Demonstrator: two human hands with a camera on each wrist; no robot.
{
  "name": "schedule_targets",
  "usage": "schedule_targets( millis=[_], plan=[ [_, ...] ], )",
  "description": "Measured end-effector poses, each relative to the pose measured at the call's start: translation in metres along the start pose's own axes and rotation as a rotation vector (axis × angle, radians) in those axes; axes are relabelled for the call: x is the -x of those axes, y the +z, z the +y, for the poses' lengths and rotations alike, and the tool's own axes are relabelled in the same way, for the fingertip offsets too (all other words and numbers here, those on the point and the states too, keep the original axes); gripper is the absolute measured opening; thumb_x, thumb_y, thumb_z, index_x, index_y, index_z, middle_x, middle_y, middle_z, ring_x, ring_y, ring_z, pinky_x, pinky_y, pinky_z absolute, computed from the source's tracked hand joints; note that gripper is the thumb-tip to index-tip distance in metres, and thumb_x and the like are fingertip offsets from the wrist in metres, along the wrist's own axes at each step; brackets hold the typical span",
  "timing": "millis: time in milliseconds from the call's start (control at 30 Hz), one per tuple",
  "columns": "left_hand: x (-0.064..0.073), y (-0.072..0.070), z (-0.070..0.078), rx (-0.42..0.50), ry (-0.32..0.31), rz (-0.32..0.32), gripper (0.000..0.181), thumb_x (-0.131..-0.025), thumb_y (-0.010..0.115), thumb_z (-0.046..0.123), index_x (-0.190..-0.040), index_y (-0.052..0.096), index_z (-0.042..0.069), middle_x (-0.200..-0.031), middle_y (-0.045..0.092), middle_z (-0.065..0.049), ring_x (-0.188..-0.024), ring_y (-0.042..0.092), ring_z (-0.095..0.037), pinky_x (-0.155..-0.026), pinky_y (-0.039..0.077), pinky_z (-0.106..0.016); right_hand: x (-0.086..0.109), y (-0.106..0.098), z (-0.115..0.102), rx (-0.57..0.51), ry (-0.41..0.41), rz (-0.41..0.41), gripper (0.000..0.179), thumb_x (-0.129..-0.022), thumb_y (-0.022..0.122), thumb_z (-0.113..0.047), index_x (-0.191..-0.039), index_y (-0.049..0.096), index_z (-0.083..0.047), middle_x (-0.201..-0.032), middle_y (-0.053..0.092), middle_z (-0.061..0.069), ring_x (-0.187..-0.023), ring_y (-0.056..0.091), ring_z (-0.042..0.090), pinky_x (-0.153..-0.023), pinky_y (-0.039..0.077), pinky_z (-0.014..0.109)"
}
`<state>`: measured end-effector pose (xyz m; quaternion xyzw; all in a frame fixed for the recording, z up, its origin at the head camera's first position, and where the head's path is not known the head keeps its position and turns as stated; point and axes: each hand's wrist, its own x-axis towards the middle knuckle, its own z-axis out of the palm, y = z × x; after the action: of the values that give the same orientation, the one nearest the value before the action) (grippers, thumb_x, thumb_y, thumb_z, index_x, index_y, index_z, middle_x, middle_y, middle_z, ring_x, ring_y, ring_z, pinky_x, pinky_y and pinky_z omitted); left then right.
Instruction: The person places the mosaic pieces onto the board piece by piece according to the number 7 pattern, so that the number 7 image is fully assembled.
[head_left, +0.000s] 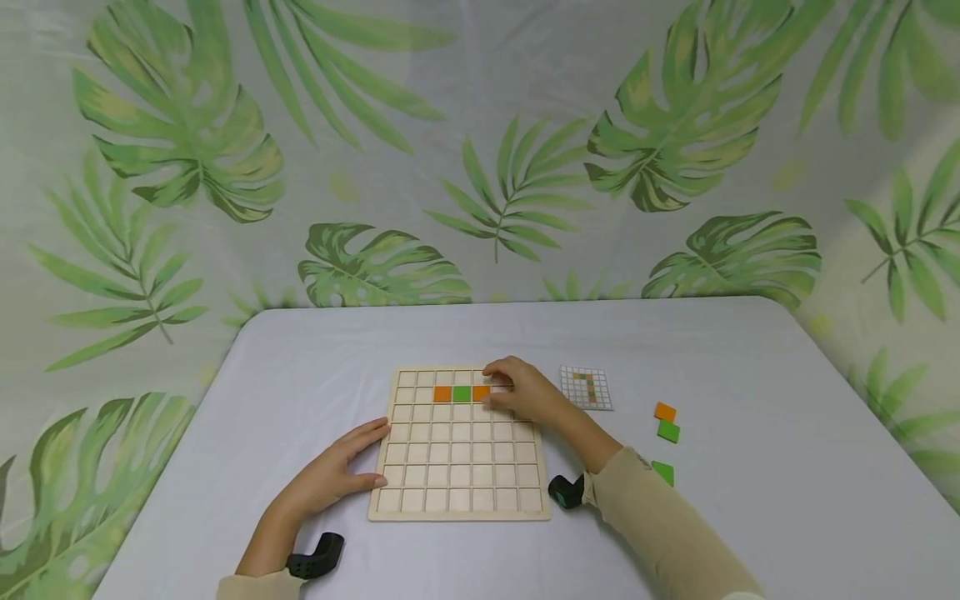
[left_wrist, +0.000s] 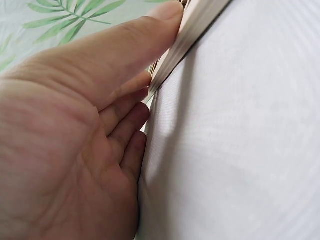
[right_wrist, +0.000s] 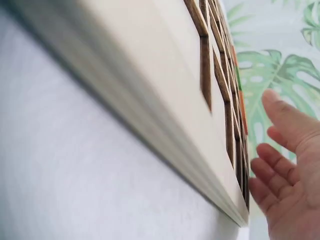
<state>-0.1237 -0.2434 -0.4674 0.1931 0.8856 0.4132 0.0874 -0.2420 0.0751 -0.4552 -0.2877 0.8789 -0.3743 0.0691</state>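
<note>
A pale wooden grid board [head_left: 450,454] lies on the table. In its second row from the back sit an orange tile [head_left: 442,394], a green tile [head_left: 461,394] and another orange tile [head_left: 477,394], side by side. My right hand [head_left: 531,393] hovers over the board's back right part, thumb and fingertips apart beside the right-hand orange tile. Nothing shows between its fingers in the right wrist view. At the board's left side, my left hand [head_left: 330,471] rests with fingers and thumb spread along the edge; the thumb [left_wrist: 167,11] touches the rim in the left wrist view.
Right of the board lies a small card [head_left: 587,388] printed with a grid and coloured squares. Farther right are a loose orange tile [head_left: 665,412], a green tile [head_left: 669,431] touching it, and another green tile [head_left: 663,472] partly behind the right sleeve. White cloth covers the table [head_left: 787,467].
</note>
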Motion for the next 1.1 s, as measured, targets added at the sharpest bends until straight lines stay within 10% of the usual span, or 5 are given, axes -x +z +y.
schedule_targets(
  millis=[267,667,1100],
  plan=[
    [-0.001,-0.001,0.001,0.003,-0.01,-0.006,0.076,-0.074,0.072,0.03,-0.137,0.038,0.006,-0.145,0.026,-0.007,-0.132,0.017,-0.029,-0.102,0.018,-0.05,0.024,-0.029,-0.011,-0.087,0.005,0.059,0.05,-0.08,0.069,-0.026,-0.123,0.052,-0.007,-0.12,0.051,0.002,-0.111,0.046,0.023,-0.093,0.037,0.043],
    [-0.001,-0.001,0.001,0.002,-0.022,-0.008,0.077,-0.074,0.072,0.032,-0.137,0.037,0.006,-0.145,0.026,-0.007,-0.132,0.017,-0.03,-0.102,0.018,-0.051,0.097,-0.075,0.005,0.07,-0.067,0.186,0.051,-0.076,0.072,-0.023,-0.121,0.053,-0.009,-0.12,0.052,0.003,-0.11,0.048,0.024,-0.089,0.04,0.045],
    [0.0,-0.001,0.001,0.011,-0.025,-0.01,0.077,-0.074,0.072,0.032,-0.137,0.038,0.005,-0.145,0.026,-0.007,-0.132,0.017,-0.031,-0.102,0.018,-0.051,0.182,-0.094,0.045,0.126,0.11,0.167,0.05,-0.076,0.071,-0.028,-0.118,0.055,-0.007,-0.116,0.055,0.006,-0.104,0.051,0.03,-0.085,0.041,0.049]
  ],
)
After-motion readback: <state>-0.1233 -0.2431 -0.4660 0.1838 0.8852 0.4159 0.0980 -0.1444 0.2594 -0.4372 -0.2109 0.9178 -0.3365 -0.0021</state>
